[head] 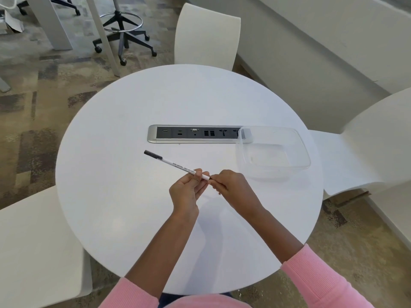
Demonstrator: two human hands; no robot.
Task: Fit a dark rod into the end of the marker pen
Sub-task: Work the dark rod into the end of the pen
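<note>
Filling the middle of the view, a round white table (133,218) is ringed by 3 white moulded chairs: 1 at the far side (206,36), 1 at the near left (33,252) and 1 at the right (367,152). A clear rectangular plastic container (300,141) is set on the right part of the tabletop. Its far left corner covers the right end of a silver-framed dark socket strip (153,134) let into the table's centre. 2 pink ribbed sleeves (322,274) are seen at the bottom edge, ending partway up the forearms.

Both hands are held above the tabletop, nearer than the strip and just left of the container. The left hand (185,192) is turned palm up. A white marker pen with printed black lettering (175,163) is pinched close to its near end between that hand's thumb and curled fingers. The pen is held off the table and slants away to the far left, where its black cap (152,154) points.

The right hand (231,185) is bunched at the pen's near end, its fingertips drawn together around a thin dark rod (210,178). Only a short stub of the rod is visible, touching the pen's white end. How far the rod is seated cannot be told.
</note>
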